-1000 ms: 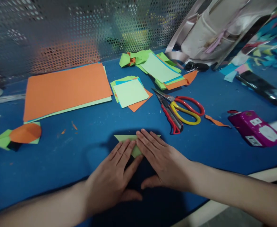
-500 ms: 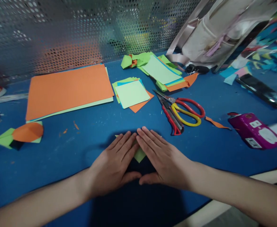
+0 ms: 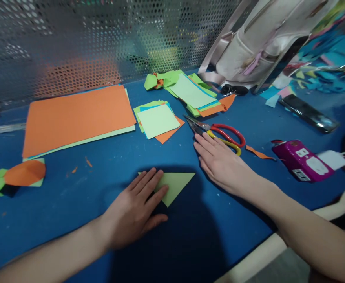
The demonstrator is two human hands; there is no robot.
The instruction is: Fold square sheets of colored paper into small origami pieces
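Note:
A light green sheet of paper, folded into a triangle, lies on the blue table in front of me. My left hand rests flat across its left half, fingers stretched and thumb apart. To the right of the triangle, my right hand reaches over the utility knife, fingers extended. Most of the knife, with its red handle, is hidden under that hand; only the tip end shows. Scissors with red and yellow handles lie beside the fingers, their yellow loop partly covered.
Large orange sheets lie at the back left, and small square papers at the centre. An orange-and-green paper shape is at the left. Cut strips, a light bag, a dark phone and a purple socket block are rightward.
My right hand has left the folded paper and moved right and up onto the utility knife, uncovering the triangle's right half. My left hand stays on the paper. The view has shifted slightly.

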